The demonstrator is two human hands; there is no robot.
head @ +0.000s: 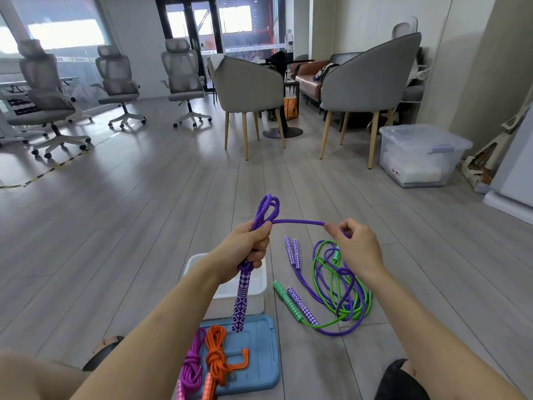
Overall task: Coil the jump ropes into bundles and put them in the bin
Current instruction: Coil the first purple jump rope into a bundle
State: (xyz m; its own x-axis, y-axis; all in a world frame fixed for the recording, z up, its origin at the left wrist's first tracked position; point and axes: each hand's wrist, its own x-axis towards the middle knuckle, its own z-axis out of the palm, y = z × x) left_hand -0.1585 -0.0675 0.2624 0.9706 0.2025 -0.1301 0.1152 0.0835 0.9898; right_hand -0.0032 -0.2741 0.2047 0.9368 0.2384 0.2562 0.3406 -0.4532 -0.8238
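Note:
My left hand [250, 249] grips a purple jump rope [266, 210] folded into loops that stick up above the fist; its patterned handle [240, 301] hangs down below. My right hand [353, 243] pinches the same rope's free strand, stretched level between both hands. Under my left forearm stands the white bin [256, 293], partly hidden. To its right a tangle of green and purple ropes [340, 287] lies loose on the floor with several patterned handles. A magenta bundle [191, 368] and an orange bundle [216, 359] lie on a blue lid [259, 356].
Wooden floor all around. Two grey armchairs [248, 88] and a round table base stand ahead, and office chairs [118, 79] stand at the far left. A clear lidded storage box [418, 154] sits at the right by the wall. My feet are at the bottom edge.

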